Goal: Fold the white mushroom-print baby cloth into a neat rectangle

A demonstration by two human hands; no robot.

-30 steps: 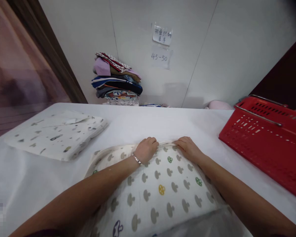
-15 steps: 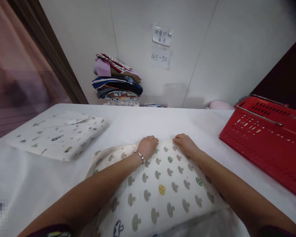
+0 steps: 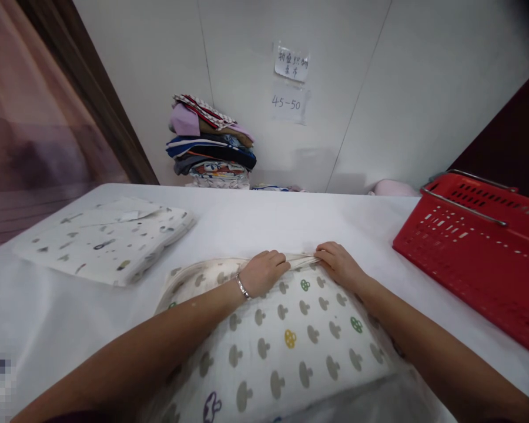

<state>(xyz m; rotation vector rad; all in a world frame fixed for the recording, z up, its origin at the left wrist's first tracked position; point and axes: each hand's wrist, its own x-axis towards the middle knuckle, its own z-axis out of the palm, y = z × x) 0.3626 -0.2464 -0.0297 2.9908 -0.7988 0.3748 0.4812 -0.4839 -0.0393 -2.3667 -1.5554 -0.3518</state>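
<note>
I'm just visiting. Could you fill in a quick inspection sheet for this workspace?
Surface: white table.
Things in hand: mushroom-print cloth, spread before the person.
Clutter: folded patterned cloth on the left; red basket on the right.
Hands: right hand pinches the mushroom-print cloth's far edge; left hand touches it, grip partly hidden.
Cables: nothing seen.
Surroundings: fabric stack behind the table; handwritten signs on the wall.

Upper paper (image 3: 291, 63) on wall (image 3: 405, 117): handwritten "折叠织物 桌布". Lower paper (image 3: 288, 104): "45-50".
</note>
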